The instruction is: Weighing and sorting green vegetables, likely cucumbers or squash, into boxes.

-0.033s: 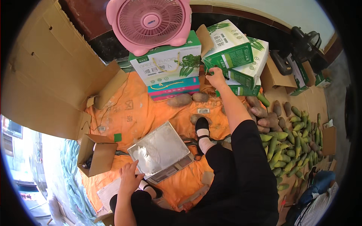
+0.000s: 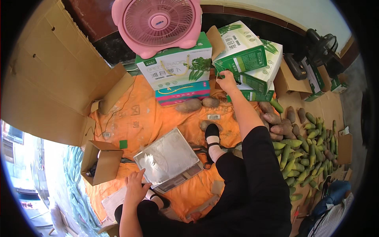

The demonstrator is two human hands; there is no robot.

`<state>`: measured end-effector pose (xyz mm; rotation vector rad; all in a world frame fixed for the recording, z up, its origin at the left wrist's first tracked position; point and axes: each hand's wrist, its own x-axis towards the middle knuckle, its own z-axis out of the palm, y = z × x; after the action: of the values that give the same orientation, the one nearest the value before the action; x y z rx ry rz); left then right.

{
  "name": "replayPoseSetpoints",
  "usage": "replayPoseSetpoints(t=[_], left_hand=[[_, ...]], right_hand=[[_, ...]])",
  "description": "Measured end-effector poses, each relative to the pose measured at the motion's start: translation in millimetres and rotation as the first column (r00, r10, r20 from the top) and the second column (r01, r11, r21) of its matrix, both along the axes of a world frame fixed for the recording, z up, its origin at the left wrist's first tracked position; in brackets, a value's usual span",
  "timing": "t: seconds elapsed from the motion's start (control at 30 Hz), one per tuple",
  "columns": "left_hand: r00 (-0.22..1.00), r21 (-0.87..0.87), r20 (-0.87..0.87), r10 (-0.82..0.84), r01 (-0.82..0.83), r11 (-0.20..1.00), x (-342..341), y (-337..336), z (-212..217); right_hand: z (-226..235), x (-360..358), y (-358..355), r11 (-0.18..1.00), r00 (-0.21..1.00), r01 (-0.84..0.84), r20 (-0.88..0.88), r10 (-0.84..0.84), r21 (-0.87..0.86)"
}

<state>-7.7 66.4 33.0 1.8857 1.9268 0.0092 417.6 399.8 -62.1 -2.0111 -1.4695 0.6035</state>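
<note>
My right hand (image 2: 227,82) reaches out to the lower left corner of a white and green carton (image 2: 244,59) in a stack of similar cartons. Its fingers are bent together at the carton's edge; what they pinch there is too small to make out. My left hand (image 2: 136,186) rests low by my knee, fingers apart and holding nothing. Just beyond its fingertips lies the flat scale (image 2: 167,158), its metal plate shiny and bare. A few brown tubers (image 2: 188,105) lie on the orange sheet (image 2: 118,130), left of my right forearm.
A pink fan (image 2: 158,22) stands on a white and green carton (image 2: 177,67), above a teal and pink box (image 2: 183,93). Green radishes (image 2: 304,158) and brown tubers are heaped at right. A small open cardboard box (image 2: 108,162) and a tall cardboard sheet (image 2: 47,71) stand at left.
</note>
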Motion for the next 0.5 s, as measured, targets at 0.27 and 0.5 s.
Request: replayPoseSetpoints(t=[0.27, 0.5], left_hand=[[0.999, -0.047, 0.035, 0.011, -0.010, 0.999, -2, 3, 1], [0.999, -0.019, 0.020, 0.030, -0.030, 0.999, -9, -3, 4]], right_hand=[[-4, 17, 25, 0.984, 0.826, 0.026, -0.551, -0.120, -0.176], [42, 63, 2, 0.965, 0.533, 0.253, -0.842, -0.078, 0.071]])
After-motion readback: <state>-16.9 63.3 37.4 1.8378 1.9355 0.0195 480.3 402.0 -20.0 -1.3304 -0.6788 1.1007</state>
